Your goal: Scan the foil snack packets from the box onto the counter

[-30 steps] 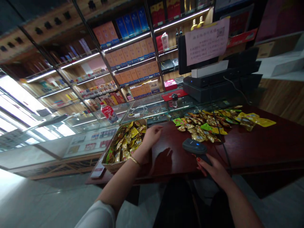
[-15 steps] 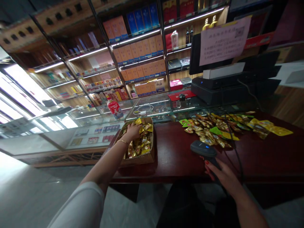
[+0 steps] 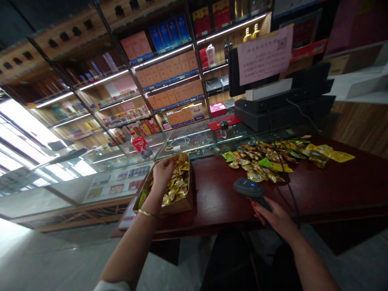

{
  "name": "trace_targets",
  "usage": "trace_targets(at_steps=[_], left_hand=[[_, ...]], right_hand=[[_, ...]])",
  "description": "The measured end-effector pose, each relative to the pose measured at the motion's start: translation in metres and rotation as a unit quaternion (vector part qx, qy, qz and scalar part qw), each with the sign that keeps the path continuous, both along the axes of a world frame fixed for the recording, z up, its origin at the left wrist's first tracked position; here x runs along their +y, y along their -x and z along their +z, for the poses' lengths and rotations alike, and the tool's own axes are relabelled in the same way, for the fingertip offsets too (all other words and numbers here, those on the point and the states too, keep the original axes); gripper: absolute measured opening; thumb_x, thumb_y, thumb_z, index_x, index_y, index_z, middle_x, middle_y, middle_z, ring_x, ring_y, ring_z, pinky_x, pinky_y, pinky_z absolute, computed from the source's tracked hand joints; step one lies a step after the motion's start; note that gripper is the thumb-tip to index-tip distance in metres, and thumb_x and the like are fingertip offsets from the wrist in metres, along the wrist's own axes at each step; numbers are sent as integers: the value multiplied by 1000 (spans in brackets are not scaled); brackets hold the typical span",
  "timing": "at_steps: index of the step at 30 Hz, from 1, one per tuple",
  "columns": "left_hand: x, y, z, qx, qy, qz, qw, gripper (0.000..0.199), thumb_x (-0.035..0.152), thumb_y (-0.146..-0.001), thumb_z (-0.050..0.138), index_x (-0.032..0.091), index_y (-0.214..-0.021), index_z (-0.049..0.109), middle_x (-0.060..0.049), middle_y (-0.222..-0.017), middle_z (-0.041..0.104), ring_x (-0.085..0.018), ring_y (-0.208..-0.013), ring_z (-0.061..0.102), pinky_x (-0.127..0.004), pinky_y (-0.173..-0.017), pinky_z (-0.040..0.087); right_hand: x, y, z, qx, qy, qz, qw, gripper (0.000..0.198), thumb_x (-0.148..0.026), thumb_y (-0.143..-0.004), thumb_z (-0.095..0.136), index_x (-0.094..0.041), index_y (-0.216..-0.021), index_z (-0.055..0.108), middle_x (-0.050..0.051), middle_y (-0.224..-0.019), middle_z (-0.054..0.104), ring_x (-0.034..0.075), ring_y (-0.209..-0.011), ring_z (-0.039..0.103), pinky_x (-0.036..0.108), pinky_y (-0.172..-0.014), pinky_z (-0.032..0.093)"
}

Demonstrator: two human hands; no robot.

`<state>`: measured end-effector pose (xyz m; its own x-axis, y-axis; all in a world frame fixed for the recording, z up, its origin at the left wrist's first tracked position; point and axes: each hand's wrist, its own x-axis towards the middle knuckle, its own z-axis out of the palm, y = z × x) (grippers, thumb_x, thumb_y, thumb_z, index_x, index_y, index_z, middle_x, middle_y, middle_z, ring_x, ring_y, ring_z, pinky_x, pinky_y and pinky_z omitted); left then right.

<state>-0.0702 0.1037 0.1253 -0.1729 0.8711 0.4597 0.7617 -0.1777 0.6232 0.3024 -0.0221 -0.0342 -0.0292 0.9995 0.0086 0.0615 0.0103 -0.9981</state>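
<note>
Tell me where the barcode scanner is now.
Right of centre in the head view, the barcode scanner is held in the right hand, on the near side of the loose packets.

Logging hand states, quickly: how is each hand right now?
Left hand: curled over the box of packets; whether it holds one cannot be told.
Right hand: closed around the handheld scanner.

Box [image 3: 183,204] w/ pkts [image 3: 172,193] on table [image 3: 212,206], L of loose pile [image 3: 266,161]; bottle [image 3: 140,145] behind box.
</note>
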Motion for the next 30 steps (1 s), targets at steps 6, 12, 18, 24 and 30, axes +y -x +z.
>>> trace_targets(at_steps=[6, 12, 18, 24, 30], left_hand=[[-27, -95, -67, -298, 24, -154, 942, 41, 41, -88, 62, 17, -120, 69, -5, -94, 76, -14, -69, 67, -22, -56, 54], [-32, -123, -135, -250, 42, -151, 956, 20, 19, -85, 58, 18, -94, 76, -9, -112, 76, -21, -100, 73, -35, -86, 62], [-32, -117, -151, -177, 49, -151, 971, 22, 4, -76, 55, 18, -66, 69, -11, -124, 72, -24, -118, 67, -48, -110, 50], [-25, -119, -153, -182, 7, -43, 982, 23, 27, -87, 62, 16, -107, 64, -10, -103, 69, -21, -91, 69, -38, -85, 59], [-25, -126, -151, 30, 28, 26, 999, 53, 38, -85, 70, 15, -130, 57, -23, -142, 55, -41, -140, 43, -62, -114, 34]], right_hand=[[-1, 3, 7, -10, -9, -4, 1000, 38, -60, -88, 62, -22, -85, 61, -7, -56, 54, 15, -51, 51, 29, -54, 41], [-4, 2, 11, -14, -8, -4, 1000, 42, -64, -87, 62, -22, -81, 60, -6, -54, 53, 14, -51, 51, 28, -53, 41], [-3, 2, 10, -16, -6, -5, 1000, 46, -67, -84, 64, -22, -83, 61, -5, -56, 56, 14, -49, 50, 27, -51, 40], [-4, 4, 15, -25, -5, -7, 1000, 44, -66, -85, 63, -22, -82, 61, -6, -56, 55, 14, -50, 51, 27, -51, 40], [-5, 3, 12, -34, -4, -8, 999, 40, -63, -87, 62, -22, -85, 61, -6, -57, 55, 14, -50, 50, 28, -52, 40]])
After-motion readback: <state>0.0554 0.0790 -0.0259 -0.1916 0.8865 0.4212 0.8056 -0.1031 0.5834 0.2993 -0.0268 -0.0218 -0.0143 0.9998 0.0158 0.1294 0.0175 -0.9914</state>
